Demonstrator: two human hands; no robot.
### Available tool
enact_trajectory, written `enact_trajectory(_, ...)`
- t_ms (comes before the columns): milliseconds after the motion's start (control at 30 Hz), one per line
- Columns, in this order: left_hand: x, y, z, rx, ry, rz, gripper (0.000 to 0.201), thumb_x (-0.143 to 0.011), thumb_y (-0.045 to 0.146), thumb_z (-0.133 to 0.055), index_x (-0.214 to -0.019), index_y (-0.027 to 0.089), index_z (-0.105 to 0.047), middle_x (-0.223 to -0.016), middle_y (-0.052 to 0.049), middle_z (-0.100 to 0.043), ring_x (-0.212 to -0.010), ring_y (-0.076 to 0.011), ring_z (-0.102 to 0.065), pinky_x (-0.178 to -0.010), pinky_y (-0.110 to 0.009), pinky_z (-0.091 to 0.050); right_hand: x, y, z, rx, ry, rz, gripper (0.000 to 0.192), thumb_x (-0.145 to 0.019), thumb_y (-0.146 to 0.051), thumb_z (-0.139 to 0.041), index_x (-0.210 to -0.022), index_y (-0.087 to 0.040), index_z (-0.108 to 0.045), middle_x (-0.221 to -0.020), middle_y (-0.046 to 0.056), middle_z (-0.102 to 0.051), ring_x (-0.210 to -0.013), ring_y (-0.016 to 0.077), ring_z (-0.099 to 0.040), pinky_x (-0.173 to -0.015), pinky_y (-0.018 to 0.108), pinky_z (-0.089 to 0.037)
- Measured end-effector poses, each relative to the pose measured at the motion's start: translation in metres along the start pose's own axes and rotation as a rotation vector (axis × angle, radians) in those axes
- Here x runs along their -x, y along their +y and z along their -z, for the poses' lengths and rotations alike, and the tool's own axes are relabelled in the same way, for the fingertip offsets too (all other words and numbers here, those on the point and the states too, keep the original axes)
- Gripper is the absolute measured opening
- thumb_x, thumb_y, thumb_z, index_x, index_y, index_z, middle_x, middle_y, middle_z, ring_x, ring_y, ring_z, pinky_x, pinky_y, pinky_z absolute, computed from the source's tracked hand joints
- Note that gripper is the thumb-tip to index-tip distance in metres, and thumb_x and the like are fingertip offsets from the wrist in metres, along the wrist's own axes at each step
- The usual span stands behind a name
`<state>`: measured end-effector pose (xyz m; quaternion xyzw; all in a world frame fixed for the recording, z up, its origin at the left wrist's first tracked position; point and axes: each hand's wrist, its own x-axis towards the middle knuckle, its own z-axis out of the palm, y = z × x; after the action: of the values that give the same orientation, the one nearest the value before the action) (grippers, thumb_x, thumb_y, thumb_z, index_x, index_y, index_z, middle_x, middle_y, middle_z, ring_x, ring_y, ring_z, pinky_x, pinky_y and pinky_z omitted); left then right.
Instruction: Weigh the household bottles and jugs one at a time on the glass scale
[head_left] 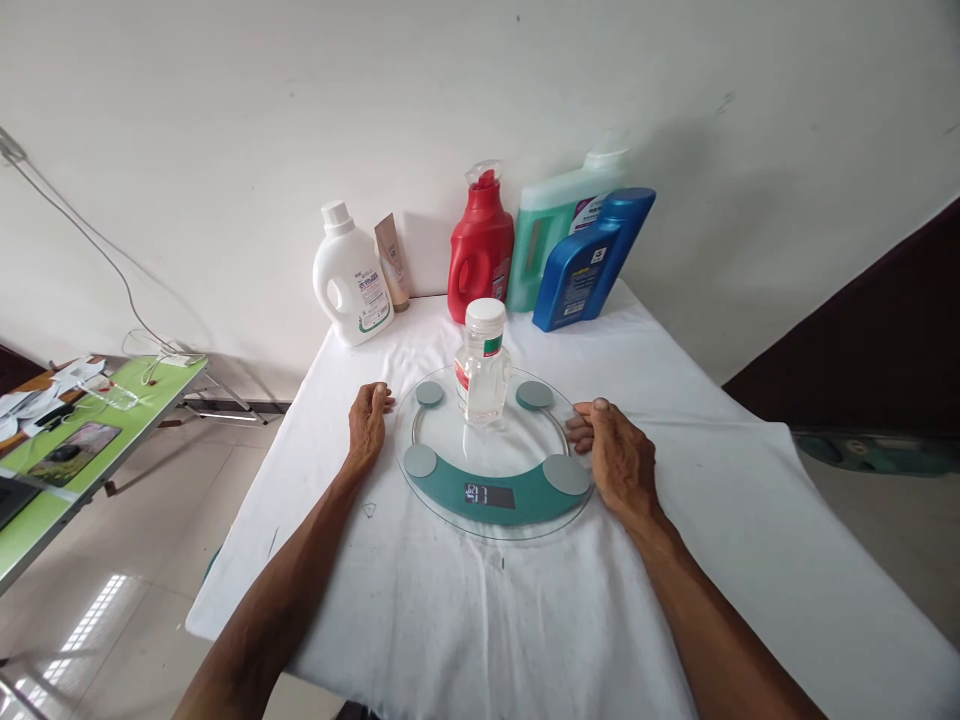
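A small clear bottle (483,368) with a white cap and a colourless fill is stood upright at the middle of a round glass scale (493,462). The scale is flanked by both hands: the left hand (367,422) is laid flat just beside its left rim, fingers loose, and the right hand (618,458) is rested at its right rim, fingers relaxed, grasping nothing. Behind the scale, a white jug (351,277), a red jug (480,246), a green jug (559,225) and a blue bottle (591,259) are lined up on the white cloth (465,610).
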<state>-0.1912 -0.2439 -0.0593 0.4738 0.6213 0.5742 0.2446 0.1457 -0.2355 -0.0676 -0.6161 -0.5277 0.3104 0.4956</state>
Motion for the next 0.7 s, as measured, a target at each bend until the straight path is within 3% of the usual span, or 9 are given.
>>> enact_trajectory(700, -0.0007, -0.0019, 0.0002, -0.046, -0.041, -0.003, 0.055, -0.095, 0.074, -0.061, -0.103, 0.020, -0.069, -0.108, -0.012, -0.077, -0.094, -0.0268, -0.077, -0.089, -0.042, -0.060, 0.0004, -0.0026, 0.0002, -0.006, 0.001, 0.011, 0.076, -0.095, -0.091, -0.031, -0.094, -0.025, -0.067, -0.085, 0.010, -0.077, -0.065, 0.0229, -0.067, -0.073, 0.041, -0.058)
